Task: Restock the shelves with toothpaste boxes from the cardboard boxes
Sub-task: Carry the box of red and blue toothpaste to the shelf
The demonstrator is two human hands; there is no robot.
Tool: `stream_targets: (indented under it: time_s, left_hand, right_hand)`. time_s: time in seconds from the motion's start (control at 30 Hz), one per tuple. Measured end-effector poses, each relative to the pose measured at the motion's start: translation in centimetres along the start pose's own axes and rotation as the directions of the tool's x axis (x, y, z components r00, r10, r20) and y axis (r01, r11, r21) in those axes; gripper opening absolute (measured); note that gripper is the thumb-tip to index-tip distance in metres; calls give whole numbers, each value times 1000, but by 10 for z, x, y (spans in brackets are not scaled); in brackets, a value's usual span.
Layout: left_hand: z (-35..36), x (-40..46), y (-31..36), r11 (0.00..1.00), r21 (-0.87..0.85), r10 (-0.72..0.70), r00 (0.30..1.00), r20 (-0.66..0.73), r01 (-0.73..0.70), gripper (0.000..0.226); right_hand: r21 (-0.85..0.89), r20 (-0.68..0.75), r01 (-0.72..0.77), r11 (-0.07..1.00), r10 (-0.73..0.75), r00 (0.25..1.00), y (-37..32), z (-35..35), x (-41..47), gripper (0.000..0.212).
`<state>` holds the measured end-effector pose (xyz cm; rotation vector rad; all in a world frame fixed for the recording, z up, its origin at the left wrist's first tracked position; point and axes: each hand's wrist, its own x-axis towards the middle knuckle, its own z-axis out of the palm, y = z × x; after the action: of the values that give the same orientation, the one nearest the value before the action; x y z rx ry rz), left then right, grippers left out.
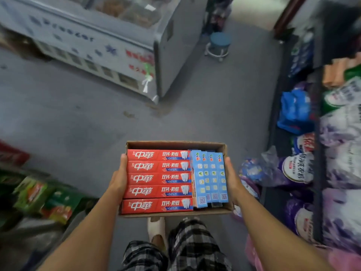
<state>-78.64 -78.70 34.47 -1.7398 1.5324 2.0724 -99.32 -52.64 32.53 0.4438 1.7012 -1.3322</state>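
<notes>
Both hands' fingers clamp the cardboard box point(175, 144) — left hand point(119, 178), right hand point(231, 178).

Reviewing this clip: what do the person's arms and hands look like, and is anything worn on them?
Both forearms are bare; no sleeves reach into view. The left hand and right hand show no gloves, rings, watch or wristband on the parts visible. Lower down, checked black-and-white shorts and a pale slipper are worn.
</notes>
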Motion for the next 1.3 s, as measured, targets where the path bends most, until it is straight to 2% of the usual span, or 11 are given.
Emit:
stream_targets:
  time_s: [0.1, 0.23, 0.4, 0.47, 0.67, 0.8, 0.93, 1.07, 1.3]
  left_hand:
    - [31, 38, 69, 997, 78, 18, 999, 44, -21, 96]
    - [82, 101, 148, 982, 180, 38, 991, 125, -60, 111]
    - [167, 203, 236, 966, 259, -26, 982, 189, -24, 114]
    - [210, 234, 275, 966, 258, -42, 976, 212, -14, 110]
    - [348, 282, 416, 933, 344, 10, 963, 270, -106, 81]
    - [425, 339, 490, 915, 381, -8, 937, 348, -134, 106]
    - [513, 402, 576, 875, 441, -8, 906, 423, -199, 91]
    - [601, 467, 665, 845, 479, -13, 887, 462, -238, 88]
    - [749, 549, 799, 780, 546, -28, 855, 517, -304, 106]
  right_hand:
    - [107, -84, -6, 994, 15, 996, -41, -6, 24, 68]
    - [241, -151, 0, 971, 38, 988, -95, -20, 64, 70]
    - [347, -204, 25, 938, 50, 978, -182, -52, 137, 66]
    - [335, -219, 49, 941, 27, 975, -220, -69, 166, 68]
    - [416, -271, 90, 905, 29, 962, -349, -125, 239, 71]
    - [501, -267, 112, 858, 30, 963, -426, -159, 287, 66]
    - [558, -306, 145, 817, 40, 951, -515, -186, 347, 68]
    - [615, -381, 224, 756, 36, 924, -594, -209, 415, 71]
    - [711, -405, 242, 660, 104, 908, -719, -264, 510, 63]
